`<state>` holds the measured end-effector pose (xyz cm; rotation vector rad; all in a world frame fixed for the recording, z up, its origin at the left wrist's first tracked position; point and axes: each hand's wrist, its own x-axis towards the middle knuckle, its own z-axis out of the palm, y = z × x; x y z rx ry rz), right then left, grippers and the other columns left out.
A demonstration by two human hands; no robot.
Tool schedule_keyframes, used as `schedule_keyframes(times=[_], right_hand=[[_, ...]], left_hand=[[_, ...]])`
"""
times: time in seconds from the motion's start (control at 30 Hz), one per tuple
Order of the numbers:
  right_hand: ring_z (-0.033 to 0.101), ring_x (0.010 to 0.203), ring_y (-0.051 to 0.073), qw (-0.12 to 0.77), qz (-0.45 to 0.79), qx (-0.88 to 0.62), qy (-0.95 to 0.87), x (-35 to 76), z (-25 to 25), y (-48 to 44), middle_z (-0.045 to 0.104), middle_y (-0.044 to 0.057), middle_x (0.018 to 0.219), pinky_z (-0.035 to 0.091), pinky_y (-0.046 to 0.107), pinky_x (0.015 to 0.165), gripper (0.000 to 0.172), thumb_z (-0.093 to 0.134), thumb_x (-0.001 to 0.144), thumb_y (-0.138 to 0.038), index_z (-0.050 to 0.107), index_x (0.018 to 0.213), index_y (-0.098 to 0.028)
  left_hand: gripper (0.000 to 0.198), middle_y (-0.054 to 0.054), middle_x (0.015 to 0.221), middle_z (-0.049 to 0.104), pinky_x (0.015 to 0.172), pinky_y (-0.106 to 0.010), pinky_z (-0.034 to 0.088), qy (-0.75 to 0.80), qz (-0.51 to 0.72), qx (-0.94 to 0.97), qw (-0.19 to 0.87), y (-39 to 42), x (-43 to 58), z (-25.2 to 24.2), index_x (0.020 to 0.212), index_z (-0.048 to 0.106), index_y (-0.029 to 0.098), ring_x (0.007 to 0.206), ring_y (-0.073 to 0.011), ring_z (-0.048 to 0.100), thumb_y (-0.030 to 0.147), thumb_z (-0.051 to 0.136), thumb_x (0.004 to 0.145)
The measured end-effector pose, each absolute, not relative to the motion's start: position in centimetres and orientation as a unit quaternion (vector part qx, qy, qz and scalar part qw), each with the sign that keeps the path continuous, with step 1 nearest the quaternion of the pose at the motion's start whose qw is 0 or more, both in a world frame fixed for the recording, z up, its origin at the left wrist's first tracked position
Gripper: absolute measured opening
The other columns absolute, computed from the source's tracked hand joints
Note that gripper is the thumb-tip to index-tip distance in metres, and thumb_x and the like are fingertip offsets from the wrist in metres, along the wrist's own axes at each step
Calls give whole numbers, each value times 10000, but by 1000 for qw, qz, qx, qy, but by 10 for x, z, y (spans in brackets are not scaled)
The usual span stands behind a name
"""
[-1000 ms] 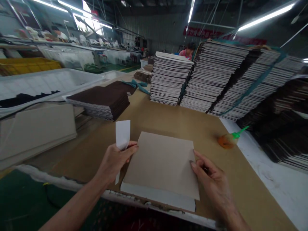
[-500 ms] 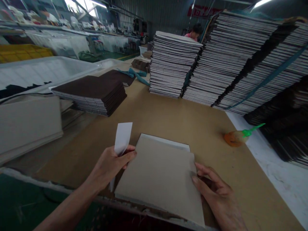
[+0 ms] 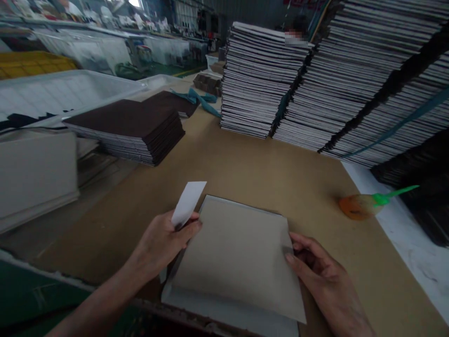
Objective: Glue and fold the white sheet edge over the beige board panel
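Holding a grey board [image 3: 238, 255] flat at the near edge of the desk [image 3: 266, 173], both hands on it. Left hand [image 3: 164, 241] is gripping the board's left edge, fingers pinching a white paper strip [image 3: 187, 202] that is sticking up and now leaning more to the right than half a second ago. Right hand [image 3: 324, 281] is sitting at the right edge, fingers curled, thumb pressing the board's corner. Since the earlier frame the board is lying squarer over the white sheet [image 3: 224, 313] beneath it, and the view is sitting closer in. An orange glue bottle [image 3: 365, 205] with green nozzle is lying to the right, well apart. Dark brown stack [image 3: 129, 126] is sitting far left, tall striped stacks [image 3: 315, 79] far right, blocking the view beyond. Grey board pile [image 3: 35, 173] is lying at the left.
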<state>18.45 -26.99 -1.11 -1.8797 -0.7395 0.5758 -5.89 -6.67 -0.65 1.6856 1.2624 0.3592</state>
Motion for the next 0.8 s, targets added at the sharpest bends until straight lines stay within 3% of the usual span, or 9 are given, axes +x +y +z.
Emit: schedule_keyframes(times=[0.23, 0.8], right_hand=[[614, 859, 168, 445, 274, -780, -344, 202, -12, -273, 632, 26, 970, 540, 171, 722, 454, 749, 779, -475, 667, 1172, -262], [644, 771, 161, 414, 218, -794, -387, 202, -20, -267, 646, 19, 922, 548, 152, 598, 372, 719, 801, -445, 683, 1140, -295]], left_hand=[[420, 30, 581, 559, 520, -237, 387, 544, 147, 681, 468, -63, -55, -9, 985, 682, 176, 520, -132, 526, 524, 563, 782], [419, 25, 482, 505, 435, -222, 363, 554, 134, 714, 407, -61, -56, -13, 984, 704, 216, 465, -149, 511, 543, 522, 797]])
